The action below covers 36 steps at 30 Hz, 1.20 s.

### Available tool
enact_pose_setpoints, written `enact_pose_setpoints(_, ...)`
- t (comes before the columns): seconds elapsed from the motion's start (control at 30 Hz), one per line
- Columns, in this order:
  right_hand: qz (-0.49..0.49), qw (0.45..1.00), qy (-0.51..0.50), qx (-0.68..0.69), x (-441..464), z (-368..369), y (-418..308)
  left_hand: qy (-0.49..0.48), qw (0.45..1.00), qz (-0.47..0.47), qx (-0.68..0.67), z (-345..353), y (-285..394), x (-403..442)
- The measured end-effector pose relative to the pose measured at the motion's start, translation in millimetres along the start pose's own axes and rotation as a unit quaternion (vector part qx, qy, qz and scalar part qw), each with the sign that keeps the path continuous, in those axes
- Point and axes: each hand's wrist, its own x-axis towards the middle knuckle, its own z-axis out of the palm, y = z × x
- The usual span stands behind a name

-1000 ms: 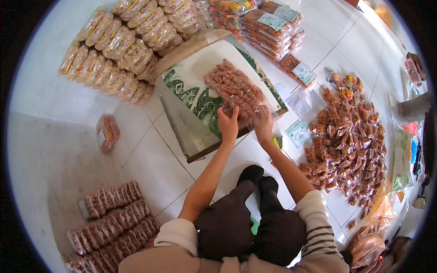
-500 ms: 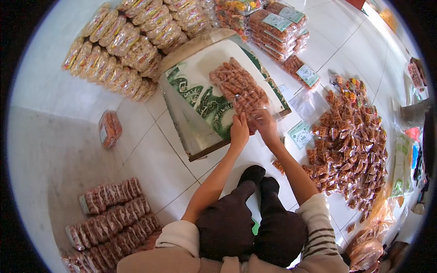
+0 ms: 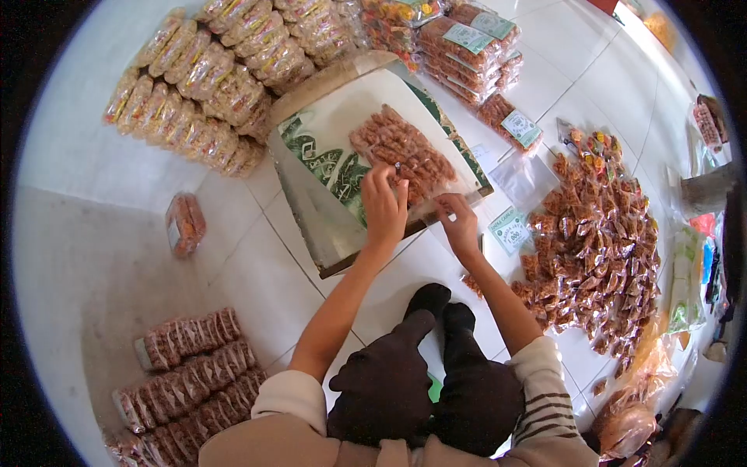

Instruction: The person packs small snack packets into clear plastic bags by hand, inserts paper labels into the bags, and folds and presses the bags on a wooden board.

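Observation:
A clear bag of reddish-brown snacks (image 3: 405, 148) lies flat on a low board (image 3: 315, 229) with a white and green top. My left hand (image 3: 384, 204) rests at the bag's lower left edge, its fingers bent and slightly apart over the plastic. At the bag's lower right end, my right hand (image 3: 457, 218) has its fingers curled together near the plastic edge; what lies between them is too small to make out. A green and white printed label (image 3: 510, 231) is on the floor to the right, with clear empty bags (image 3: 523, 179) above it.
Pale snack packs (image 3: 187, 101) are stacked at the upper left, labelled brown packs (image 3: 467, 47) at the top. Many small snack packets (image 3: 595, 241) are heaped on the right. Rows of brown packs (image 3: 187, 381) lie lower left, and one pack (image 3: 185, 226) sits left of the board.
My hands have moved apart from being close together at the bag's lower end. My left hand has shifted left and up along the bag; the bag has moved slightly left in view.

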Motion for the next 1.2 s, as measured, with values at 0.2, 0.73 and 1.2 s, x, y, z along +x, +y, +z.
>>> enact_pose_setpoints(0.2, -0.044, 0.999, 0.024, -0.005, 2.5, 0.0, 2.1, -0.103, 0.979, 0.117, 0.132, 4.9, -21.9, 12.5)
enact_pose_setpoints(0.73, -0.05, 0.993, 0.06, -0.088, -3.2, 8.9, -4.2, -0.14, 0.949, 0.248, 0.135, 24.2, -1.5, 44.5)
enact_pose_setpoints(1.2, -0.102, 0.983, 0.118, -0.092, 5.4, 21.5, -6.3, -0.144, 0.928, 0.304, 0.159, 21.8, -1.1, 43.4)
